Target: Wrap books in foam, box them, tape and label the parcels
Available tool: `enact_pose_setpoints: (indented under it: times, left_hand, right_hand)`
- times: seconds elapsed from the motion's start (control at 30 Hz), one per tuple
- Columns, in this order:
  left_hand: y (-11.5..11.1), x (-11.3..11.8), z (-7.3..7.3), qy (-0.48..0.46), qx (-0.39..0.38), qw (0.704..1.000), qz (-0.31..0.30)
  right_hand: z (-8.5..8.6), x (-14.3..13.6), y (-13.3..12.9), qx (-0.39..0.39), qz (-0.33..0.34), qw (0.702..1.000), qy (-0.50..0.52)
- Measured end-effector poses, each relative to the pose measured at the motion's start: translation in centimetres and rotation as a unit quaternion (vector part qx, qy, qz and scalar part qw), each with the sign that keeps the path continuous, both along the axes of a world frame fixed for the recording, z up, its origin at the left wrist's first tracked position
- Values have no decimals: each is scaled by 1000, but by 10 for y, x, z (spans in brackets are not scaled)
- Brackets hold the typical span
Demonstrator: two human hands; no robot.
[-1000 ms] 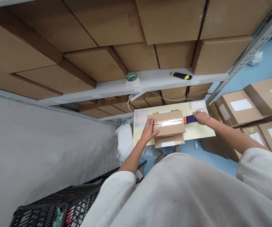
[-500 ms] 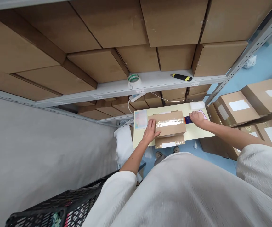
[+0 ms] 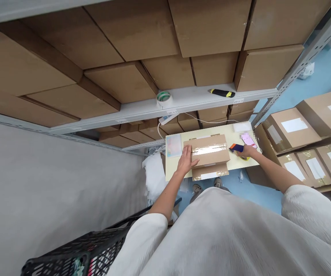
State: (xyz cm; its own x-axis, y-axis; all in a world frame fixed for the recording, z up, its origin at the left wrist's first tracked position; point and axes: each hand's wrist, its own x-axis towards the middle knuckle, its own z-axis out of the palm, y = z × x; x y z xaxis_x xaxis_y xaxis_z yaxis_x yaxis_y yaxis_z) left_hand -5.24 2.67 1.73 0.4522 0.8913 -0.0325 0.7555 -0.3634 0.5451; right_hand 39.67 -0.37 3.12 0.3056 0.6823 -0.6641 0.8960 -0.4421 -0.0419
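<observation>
A closed cardboard box [image 3: 208, 158] lies on the pale yellow table [image 3: 179, 168], with shiny tape along its top seam. My left hand [image 3: 186, 161] rests on the box's left end, fingers stretched out and thumb apart. To the right of the box, my right hand [image 3: 246, 152] is closed around a tape dispenser [image 3: 236, 147], dark blue with an orange end. A yellow curved part shows below that hand; the rest is hidden by the fingers. The dispenser's tip is close to the box's right edge. Behind my right hand lies a phone [image 3: 248, 140] with a lit pink screen.
Stacked boxes fill the shelf [image 3: 194, 99] ahead, where a tape roll [image 3: 164, 98] and a black-and-yellow utility knife [image 3: 222, 93] lie. Labelled boxes [image 3: 293, 126] stand at right. A black crate [image 3: 96, 249] is at lower left, near white wrapping material [image 3: 155, 174].
My right hand has moved slightly right and toward me with the tape dispenser, uncovering the phone. My left hand stays on the box. The view has shifted slightly.
</observation>
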Motion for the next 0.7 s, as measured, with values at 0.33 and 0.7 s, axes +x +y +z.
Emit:
enact_pose_setpoints:
  times: [0.33,0.7]
  left_hand:
    - [0,1,0,13,-4,1000,4]
    - [2,1,-2,12,6,1000,-3]
  right_hand:
    - [-34,5,-29,86,-110,989,56]
    - [-71,-28,-40,101,-117,988,20]
